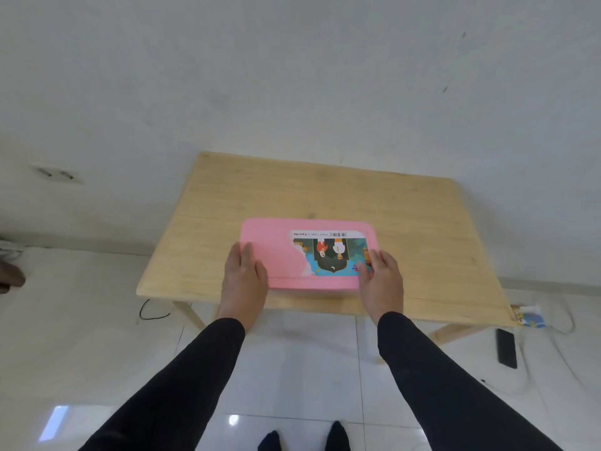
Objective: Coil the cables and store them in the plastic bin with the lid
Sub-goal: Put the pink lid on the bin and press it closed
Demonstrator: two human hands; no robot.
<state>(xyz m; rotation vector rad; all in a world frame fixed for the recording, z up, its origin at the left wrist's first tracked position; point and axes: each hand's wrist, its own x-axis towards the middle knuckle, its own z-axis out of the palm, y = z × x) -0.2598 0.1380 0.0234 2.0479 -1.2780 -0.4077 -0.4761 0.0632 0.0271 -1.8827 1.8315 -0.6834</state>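
A pink plastic bin with its pink lid (279, 252) on top stands near the front edge of the wooden table (422, 229). A partly torn colourful sticker (331, 255) covers the lid's right half. My left hand (244, 271) lies flat on the lid's front left corner. On the front right corner rests my right hand (382, 278), fingers over the sticker's edge. Both palms press down on the lid. The bin's inside is hidden, and no cable shows on the table.
A thin black cable (151, 312) loops on the white tiled floor under the table's left front corner. A black flat device (506, 348) and a small colourful packet (530, 317) lie on the floor at the right. The white wall is right behind the table.
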